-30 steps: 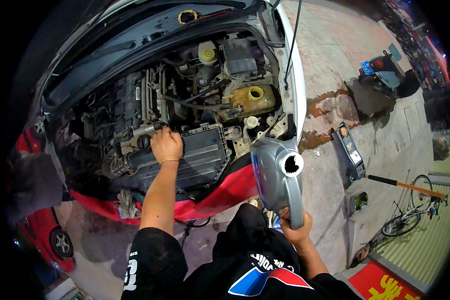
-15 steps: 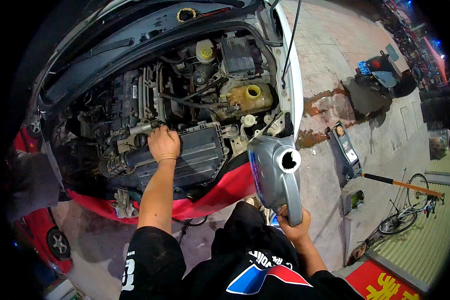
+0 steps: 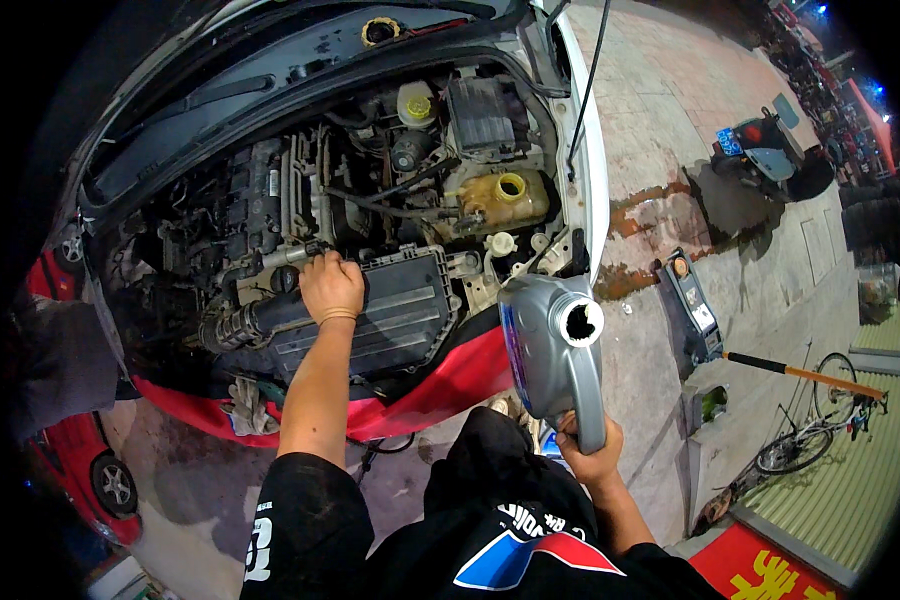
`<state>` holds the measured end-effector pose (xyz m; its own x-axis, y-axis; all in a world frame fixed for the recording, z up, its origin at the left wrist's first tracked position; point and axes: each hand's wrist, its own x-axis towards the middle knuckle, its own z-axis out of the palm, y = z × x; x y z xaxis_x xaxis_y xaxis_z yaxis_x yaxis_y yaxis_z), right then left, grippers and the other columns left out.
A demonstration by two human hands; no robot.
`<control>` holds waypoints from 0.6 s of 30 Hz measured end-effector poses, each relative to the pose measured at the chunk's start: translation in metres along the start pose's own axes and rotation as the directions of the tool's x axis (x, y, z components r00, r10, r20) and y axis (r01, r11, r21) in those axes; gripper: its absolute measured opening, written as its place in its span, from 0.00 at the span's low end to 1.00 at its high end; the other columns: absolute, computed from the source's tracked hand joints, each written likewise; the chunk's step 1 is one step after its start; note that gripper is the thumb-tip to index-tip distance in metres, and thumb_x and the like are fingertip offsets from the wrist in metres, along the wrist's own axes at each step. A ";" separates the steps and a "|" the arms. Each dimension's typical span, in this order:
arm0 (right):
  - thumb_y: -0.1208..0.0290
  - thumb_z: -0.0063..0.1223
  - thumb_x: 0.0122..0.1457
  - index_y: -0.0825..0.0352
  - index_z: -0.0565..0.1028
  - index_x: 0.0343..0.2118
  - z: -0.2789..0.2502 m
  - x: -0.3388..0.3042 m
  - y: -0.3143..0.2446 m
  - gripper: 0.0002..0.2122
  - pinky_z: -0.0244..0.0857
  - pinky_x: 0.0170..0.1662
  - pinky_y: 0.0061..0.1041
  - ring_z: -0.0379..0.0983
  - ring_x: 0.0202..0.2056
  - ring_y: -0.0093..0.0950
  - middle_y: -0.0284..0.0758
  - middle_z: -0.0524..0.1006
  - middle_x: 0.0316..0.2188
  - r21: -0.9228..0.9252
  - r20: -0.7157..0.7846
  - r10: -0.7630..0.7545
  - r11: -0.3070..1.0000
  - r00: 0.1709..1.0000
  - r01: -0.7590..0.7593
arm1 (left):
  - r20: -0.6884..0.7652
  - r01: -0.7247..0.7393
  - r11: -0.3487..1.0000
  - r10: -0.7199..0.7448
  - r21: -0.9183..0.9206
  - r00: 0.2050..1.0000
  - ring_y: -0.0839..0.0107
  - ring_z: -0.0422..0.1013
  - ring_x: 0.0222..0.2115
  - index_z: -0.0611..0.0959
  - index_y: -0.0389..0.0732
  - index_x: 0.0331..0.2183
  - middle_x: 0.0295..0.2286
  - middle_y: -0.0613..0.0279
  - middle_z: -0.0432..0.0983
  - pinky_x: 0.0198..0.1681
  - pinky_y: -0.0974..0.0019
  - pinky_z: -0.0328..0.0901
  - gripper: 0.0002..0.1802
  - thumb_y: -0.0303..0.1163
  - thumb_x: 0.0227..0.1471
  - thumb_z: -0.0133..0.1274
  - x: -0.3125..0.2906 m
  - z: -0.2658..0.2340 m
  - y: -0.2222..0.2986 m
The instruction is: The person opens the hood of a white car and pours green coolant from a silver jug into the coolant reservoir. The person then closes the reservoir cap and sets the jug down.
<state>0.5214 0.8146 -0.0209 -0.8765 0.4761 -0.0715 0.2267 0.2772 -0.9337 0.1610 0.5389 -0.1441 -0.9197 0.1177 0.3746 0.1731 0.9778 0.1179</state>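
My right hand (image 3: 595,452) is wrapped round the handle of a grey plastic jug (image 3: 532,345). The jug hangs beside the car's front corner, its round mouth uncapped. My left hand (image 3: 332,290) rests at the inner edge of the black air filter box (image 3: 395,315), fingers curled down; what lies under the fingertips is hidden. Just left of it is a round black cap (image 3: 285,279) on the engine (image 3: 255,200). A yellowed coolant tank (image 3: 500,208) with an open yellow neck sits at the bay's right side.
A prop rod (image 3: 590,90) rises at the bay's right edge. A yellow-rimmed cap (image 3: 380,32) lies below the windscreen. Crumpled gloves (image 3: 248,405) lie on the red front cover. On the floor to the right are a floor jack (image 3: 692,305), a scooter (image 3: 770,150) and a bicycle (image 3: 795,445).
The view has shifted very slightly. Both hands keep their places, and the jug stays in my right hand.
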 end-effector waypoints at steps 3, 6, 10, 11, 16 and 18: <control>0.76 0.65 0.42 0.67 0.76 0.28 0.000 0.000 -0.002 0.09 0.71 0.33 0.27 0.79 0.26 0.29 0.36 0.80 0.24 -0.027 -0.006 0.018 0.999 1.000 -0.018 | 0.014 0.010 1.000 -0.010 -0.012 1.000 0.51 0.73 0.35 0.84 0.39 0.31 0.31 0.53 0.78 0.42 0.51 0.66 0.15 0.37 0.49 0.47 0.001 -0.002 0.001; 0.75 0.64 0.42 0.67 0.77 0.28 -0.002 -0.003 0.006 0.09 0.72 0.33 0.27 0.79 0.26 0.30 0.36 0.80 0.24 -0.042 0.010 0.029 0.999 1.000 -0.028 | 0.009 0.005 1.000 -0.005 -0.023 1.000 0.52 0.73 0.35 0.84 0.40 0.31 0.31 0.53 0.78 0.42 0.51 0.66 0.15 0.37 0.49 0.47 0.001 -0.002 0.002; 0.75 0.65 0.42 0.67 0.77 0.29 -0.002 -0.003 0.008 0.10 0.72 0.34 0.27 0.79 0.26 0.30 0.36 0.80 0.24 -0.039 -0.002 0.024 0.999 1.000 -0.024 | -0.008 0.010 1.000 -0.010 -0.026 1.000 0.52 0.73 0.35 0.84 0.40 0.31 0.31 0.53 0.78 0.42 0.50 0.66 0.14 0.37 0.49 0.47 -0.001 -0.003 0.001; 0.75 0.65 0.42 0.67 0.77 0.29 -0.001 -0.003 0.010 0.10 0.72 0.34 0.27 0.80 0.26 0.30 0.36 0.80 0.24 -0.036 0.005 0.009 0.999 1.000 -0.008 | -0.016 0.008 0.999 -0.009 -0.034 1.000 0.52 0.73 0.35 0.84 0.40 0.31 0.31 0.54 0.78 0.42 0.50 0.66 0.14 0.38 0.49 0.47 -0.001 -0.003 0.001; 0.77 0.64 0.43 0.67 0.77 0.30 0.001 -0.002 0.001 0.09 0.71 0.34 0.27 0.78 0.26 0.27 0.35 0.80 0.24 -0.060 -0.021 0.041 0.997 0.999 -0.042 | 0.007 0.021 1.000 -0.020 -0.020 1.000 0.52 0.73 0.35 0.84 0.40 0.32 0.31 0.52 0.78 0.44 0.50 0.65 0.16 0.38 0.49 0.47 0.000 -0.001 0.001; 0.78 0.64 0.44 0.67 0.77 0.29 0.002 -0.003 0.003 0.09 0.71 0.34 0.27 0.77 0.26 0.25 0.34 0.79 0.24 -0.006 -0.031 0.059 0.998 0.998 -0.060 | 0.003 0.022 0.999 -0.022 -0.037 1.000 0.52 0.73 0.35 0.84 0.39 0.32 0.31 0.52 0.78 0.44 0.50 0.65 0.15 0.38 0.49 0.47 0.001 -0.002 0.001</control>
<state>0.5236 0.8127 -0.0243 -0.8479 0.5173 -0.1159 0.2812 0.2535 -0.9256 0.1611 0.5399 -0.1422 -0.9242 0.0969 0.3695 0.1658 0.9732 0.1596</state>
